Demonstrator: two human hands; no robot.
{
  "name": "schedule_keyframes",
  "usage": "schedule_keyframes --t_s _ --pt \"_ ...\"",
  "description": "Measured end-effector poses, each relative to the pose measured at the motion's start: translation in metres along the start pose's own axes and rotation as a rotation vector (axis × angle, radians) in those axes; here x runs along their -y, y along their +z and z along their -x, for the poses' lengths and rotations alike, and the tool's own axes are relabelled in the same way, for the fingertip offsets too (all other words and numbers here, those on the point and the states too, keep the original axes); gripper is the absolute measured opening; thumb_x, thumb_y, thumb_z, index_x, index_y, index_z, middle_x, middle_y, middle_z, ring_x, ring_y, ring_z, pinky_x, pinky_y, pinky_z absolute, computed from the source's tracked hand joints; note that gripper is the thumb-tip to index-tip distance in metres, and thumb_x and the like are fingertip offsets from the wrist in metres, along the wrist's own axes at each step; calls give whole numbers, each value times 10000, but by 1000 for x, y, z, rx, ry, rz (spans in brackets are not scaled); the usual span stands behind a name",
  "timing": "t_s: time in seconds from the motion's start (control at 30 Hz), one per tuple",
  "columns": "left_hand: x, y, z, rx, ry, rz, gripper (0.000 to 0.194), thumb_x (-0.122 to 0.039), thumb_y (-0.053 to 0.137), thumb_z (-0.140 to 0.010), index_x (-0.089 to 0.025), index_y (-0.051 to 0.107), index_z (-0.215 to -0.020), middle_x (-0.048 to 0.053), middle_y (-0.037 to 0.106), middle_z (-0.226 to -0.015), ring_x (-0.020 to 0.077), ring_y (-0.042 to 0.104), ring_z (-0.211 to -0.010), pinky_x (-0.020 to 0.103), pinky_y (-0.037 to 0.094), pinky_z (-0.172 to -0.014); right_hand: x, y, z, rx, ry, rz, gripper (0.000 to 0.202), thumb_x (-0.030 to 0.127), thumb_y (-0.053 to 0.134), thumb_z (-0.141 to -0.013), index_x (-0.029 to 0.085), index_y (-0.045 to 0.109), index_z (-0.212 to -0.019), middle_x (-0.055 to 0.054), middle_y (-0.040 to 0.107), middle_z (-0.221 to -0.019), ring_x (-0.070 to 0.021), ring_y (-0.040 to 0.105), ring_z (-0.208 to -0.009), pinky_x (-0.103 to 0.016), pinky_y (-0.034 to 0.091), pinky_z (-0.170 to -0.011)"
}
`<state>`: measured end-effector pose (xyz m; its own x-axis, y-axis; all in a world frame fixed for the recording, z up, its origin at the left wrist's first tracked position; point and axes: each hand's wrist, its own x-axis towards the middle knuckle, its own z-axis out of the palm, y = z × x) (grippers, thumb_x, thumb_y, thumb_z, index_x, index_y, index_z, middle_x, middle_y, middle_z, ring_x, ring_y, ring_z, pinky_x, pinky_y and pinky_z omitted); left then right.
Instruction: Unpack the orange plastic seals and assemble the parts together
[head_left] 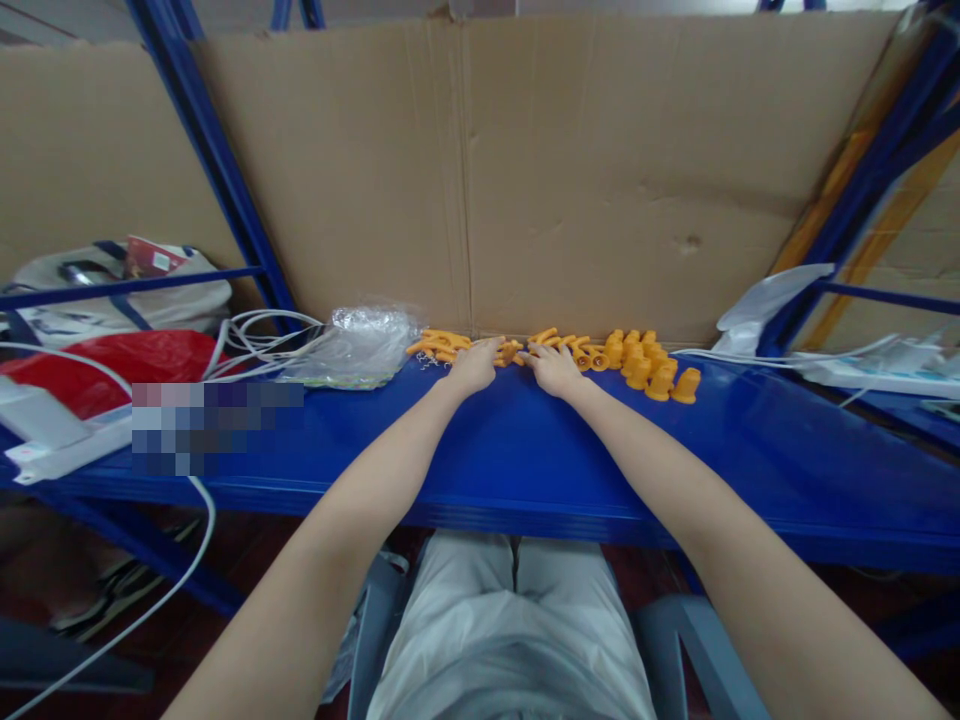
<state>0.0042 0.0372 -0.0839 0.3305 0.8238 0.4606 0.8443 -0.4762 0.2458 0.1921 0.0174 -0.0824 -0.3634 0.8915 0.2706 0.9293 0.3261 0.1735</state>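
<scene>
My left hand (476, 367) reaches to the back of the blue table, its fingers stretched toward small orange plastic pieces (511, 352) lying between my hands. Just to its left is a loose pile of long orange plastic parts (442, 343) with small metal bits (435, 358) beside it. My right hand (555, 370) lies palm down, fingers apart, at the near edge of a row of orange parts (546, 337). Beyond it on the right, several orange cone-shaped caps (661, 380) stand upright in rows; a few lie on their sides. What lies under my fingertips is hidden.
A tall cardboard panel (600, 180) closes off the back of the blue table (510, 460). Clear plastic bags (360, 345), white cables (255, 335), a power strip (75, 440) and a red bag (127, 370) lie left. Another power strip (877, 362) lies right, by a blue post (847, 210).
</scene>
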Motion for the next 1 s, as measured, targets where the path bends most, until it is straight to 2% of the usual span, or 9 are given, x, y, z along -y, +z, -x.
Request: schedule_keyframes --t_s 0.13,0.27,0.37,0.47,0.53,0.6,0.7,0.83,1.0 --pt "-6 -5 1 -72 -31 27 536 -152 613 -900 -214 516 -1424 171 650 -1368 325 628 -1273 480 490 -1078 -2 0 2 5 -11 -12 609 148 285 -996 244 456 -1572 -138 372 -1654 -331 404 -1488 -621 306 -1170" --pt "-16 -9 3 -88 -45 67 532 -161 573 -947 -204 455 -1464 187 623 -1396 324 609 -1300 487 482 -1086 -7 -5 3 -68 7 -7 605 153 313 -992 221 431 -1581 -126 385 -1650 -316 392 -1496 -619 258 -1204" --pt "-25 -14 7 -65 -54 50 460 -169 473 -1004 -188 456 -1464 188 628 -1398 317 610 -1305 494 483 -1085 -14 -21 4 -104 107 -47 610 147 334 -985 208 414 -1587 -117 371 -1659 -301 412 -1483 -598 275 -1211" --pt "-29 -18 11 -50 -24 17 421 -170 437 -1017 -168 481 -1436 178 619 -1421 295 607 -1310 467 485 -1090 -27 -43 5 -90 235 -87 605 154 366 -970 173 438 -1571 -123 339 -1673 -314 438 -1464 -558 348 -1185" --pt "-30 -19 12 -40 -5 -8 420 -158 452 -1006 -164 491 -1424 169 610 -1437 282 608 -1310 439 484 -1092 -40 -57 6 -43 323 -103 564 166 370 -969 171 517 -1514 -150 468 -1595 -319 530 -1386 -530 432 -1117" --pt "-29 -19 13 -26 4 -29 426 -150 459 -1000 -168 493 -1423 164 617 -1432 274 614 -1301 413 486 -1085 -54 -66 8 68 382 -112 518 204 427 -957 160 596 -1445 -181 607 -1459 -323 607 -1301 -486 487 -1051" --pt "-30 -19 13 -5 -13 -54 447 -166 468 -999 -184 476 -1446 161 666 -1361 277 644 -1255 398 501 -1045 -76 -72 16 172 330 -87 490 210 541 -897 182 674 -1368 -163 712 -1306 -301 673 -1207 -411 523 -987" --pt "-33 -20 13 18 -63 -82 528 -206 519 -975 -206 431 -1496 132 745 -1187 283 694 -1146 385 528 -964 -101 -72 38 291 306 -27 425 169 549 -896 172 737 -1277 -165 727 -1279 -285 701 -1165 -371 535 -958" --pt "-39 -24 14 55 -90 -112 630 -229 583 -912 -240 444 -1526 86 768 -1117 279 708 -1106 360 532 -940 -125 -67 63 296 420 115 446 248 530 -933 121 694 -1328 -189 723 -1273 -287 715 -1134 -358 559 -894"
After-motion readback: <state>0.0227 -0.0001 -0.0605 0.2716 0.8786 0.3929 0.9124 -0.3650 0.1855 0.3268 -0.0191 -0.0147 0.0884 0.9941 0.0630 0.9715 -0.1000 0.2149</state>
